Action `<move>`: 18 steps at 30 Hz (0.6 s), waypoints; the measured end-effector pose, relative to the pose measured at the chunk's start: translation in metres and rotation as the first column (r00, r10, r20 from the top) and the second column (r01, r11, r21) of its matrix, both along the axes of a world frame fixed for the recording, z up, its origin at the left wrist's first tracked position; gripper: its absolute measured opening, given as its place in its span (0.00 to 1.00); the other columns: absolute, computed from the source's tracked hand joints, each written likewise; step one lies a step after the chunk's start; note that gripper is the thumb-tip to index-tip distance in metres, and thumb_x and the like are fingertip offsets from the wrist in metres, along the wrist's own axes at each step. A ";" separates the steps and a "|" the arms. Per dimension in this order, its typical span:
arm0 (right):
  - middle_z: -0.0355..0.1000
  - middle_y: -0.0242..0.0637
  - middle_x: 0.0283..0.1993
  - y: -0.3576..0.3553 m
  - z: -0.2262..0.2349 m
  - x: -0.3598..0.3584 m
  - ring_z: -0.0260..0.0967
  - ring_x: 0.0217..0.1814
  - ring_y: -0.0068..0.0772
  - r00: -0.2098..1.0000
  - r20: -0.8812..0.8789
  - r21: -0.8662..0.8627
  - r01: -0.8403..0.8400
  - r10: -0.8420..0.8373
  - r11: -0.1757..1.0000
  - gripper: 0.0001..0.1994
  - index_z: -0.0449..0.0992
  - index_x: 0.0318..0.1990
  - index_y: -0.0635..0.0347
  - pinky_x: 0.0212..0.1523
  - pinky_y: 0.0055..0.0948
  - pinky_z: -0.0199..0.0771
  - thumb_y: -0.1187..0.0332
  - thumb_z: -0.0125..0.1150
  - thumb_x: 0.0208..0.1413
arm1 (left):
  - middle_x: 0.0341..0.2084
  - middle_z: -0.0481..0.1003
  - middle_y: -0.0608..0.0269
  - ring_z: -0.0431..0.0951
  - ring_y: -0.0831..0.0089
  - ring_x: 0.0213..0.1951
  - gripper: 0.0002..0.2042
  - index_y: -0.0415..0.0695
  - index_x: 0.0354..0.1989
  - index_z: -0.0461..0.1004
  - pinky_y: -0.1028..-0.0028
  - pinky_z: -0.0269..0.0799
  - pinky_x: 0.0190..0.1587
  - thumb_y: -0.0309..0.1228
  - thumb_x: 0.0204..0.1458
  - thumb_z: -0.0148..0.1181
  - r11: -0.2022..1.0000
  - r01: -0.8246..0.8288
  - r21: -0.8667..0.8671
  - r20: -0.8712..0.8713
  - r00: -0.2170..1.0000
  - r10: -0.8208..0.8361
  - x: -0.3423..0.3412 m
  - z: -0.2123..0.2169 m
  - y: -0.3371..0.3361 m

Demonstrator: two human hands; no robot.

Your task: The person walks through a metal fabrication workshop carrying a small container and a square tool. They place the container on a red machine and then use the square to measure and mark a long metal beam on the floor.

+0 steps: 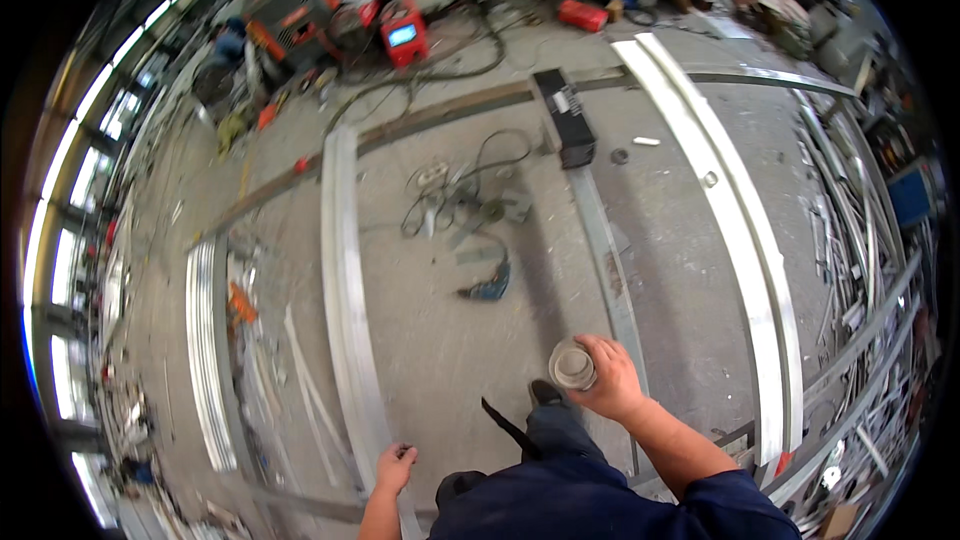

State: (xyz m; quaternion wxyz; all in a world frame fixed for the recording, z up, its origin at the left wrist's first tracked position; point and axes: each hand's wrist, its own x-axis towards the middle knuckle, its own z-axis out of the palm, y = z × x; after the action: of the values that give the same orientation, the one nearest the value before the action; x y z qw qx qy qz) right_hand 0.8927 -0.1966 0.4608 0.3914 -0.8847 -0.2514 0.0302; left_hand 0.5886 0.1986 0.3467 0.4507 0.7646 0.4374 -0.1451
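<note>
My right hand (609, 380) is closed around a clear round cup (573, 364), seen from above near my legs. What is inside the cup is hard to make out. Lower down on the left, my left hand (396, 467) has its fingers pinched together beside a long silvery metal profile (352, 300); anything between the fingertips is too small to name. Ahead of me on the floor lies a blue-grey power drill (488, 285), apart from both hands.
Two long bright profiles (720, 210) lie across the frame bars on the right. A black box (565, 118) rests on the frame's far bar. Cables (450, 190) tangle on the floor. A red machine with a lit screen (404, 35) stands far off. Metal lengths (845, 210) crowd the right side.
</note>
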 end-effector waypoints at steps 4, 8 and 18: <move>0.71 0.43 0.50 -0.046 0.026 0.017 0.67 0.54 0.48 0.993 0.029 -0.027 0.119 -0.118 0.993 0.36 0.68 0.53 0.59 0.56 0.41 0.65 0.67 0.74 0.28 | 0.25 0.79 0.57 0.79 0.69 0.29 0.14 0.34 0.38 0.77 0.71 0.73 0.35 0.33 0.50 0.63 0.996 0.087 -0.021 0.153 0.985 -0.083 0.102 -0.005 0.002; 0.72 0.42 0.51 -0.087 0.037 0.010 0.67 0.55 0.44 0.976 0.014 -0.071 0.218 -0.217 0.973 0.35 0.68 0.54 0.59 0.58 0.41 0.62 0.65 0.72 0.31 | 0.25 0.79 0.55 0.79 0.68 0.27 0.15 0.33 0.35 0.78 0.70 0.74 0.33 0.35 0.49 0.64 0.977 0.193 -0.091 -0.044 0.979 -0.197 0.115 -0.059 0.018; 0.73 0.47 0.47 -0.153 0.054 0.052 0.70 0.50 0.50 0.703 0.159 -0.051 0.707 -0.693 0.706 0.36 0.68 0.54 0.62 0.51 0.41 0.69 0.65 0.75 0.32 | 0.31 0.80 0.51 0.80 0.67 0.29 0.17 0.32 0.41 0.77 0.68 0.75 0.32 0.36 0.51 0.63 0.908 0.398 -0.134 -0.459 0.787 -0.412 0.210 -0.028 0.003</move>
State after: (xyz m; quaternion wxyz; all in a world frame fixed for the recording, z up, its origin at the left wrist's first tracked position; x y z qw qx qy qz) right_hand 0.9448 -0.3498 0.5147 0.3082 -0.9336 0.0809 -0.1638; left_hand 0.7985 0.2013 0.3192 0.2984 0.7738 0.3585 -0.4286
